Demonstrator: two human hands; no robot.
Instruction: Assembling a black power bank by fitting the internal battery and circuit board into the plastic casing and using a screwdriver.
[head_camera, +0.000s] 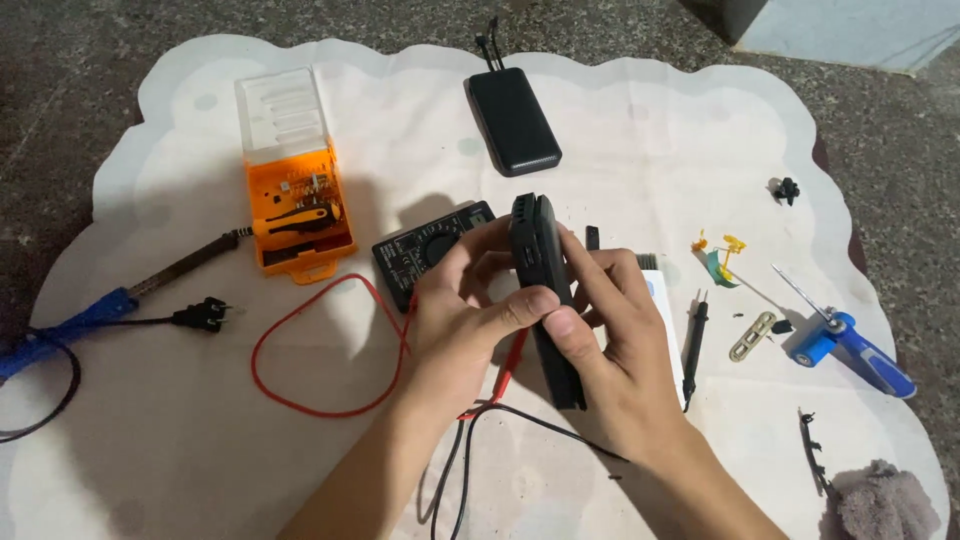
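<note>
Both of my hands hold a long black plastic device (541, 250) edge-on above the middle of a white cloth (640, 130). My left hand (462, 310) wraps its near side, thumb pressed on the edge. My right hand (610, 330) grips the other side from the right. Just behind the hands lies a black multimeter (420, 248), partly hidden. Its red lead (300, 330) loops to the left and a black lead (520, 415) runs under my wrists.
An orange and clear tool case (295, 180) lies at the back left, a black power bank (512, 120) at the back middle. A blue soldering iron (110, 300) with its plug (205, 314) lies left. A black probe (695, 340), small parts and a blue screwdriver (850, 345) lie right.
</note>
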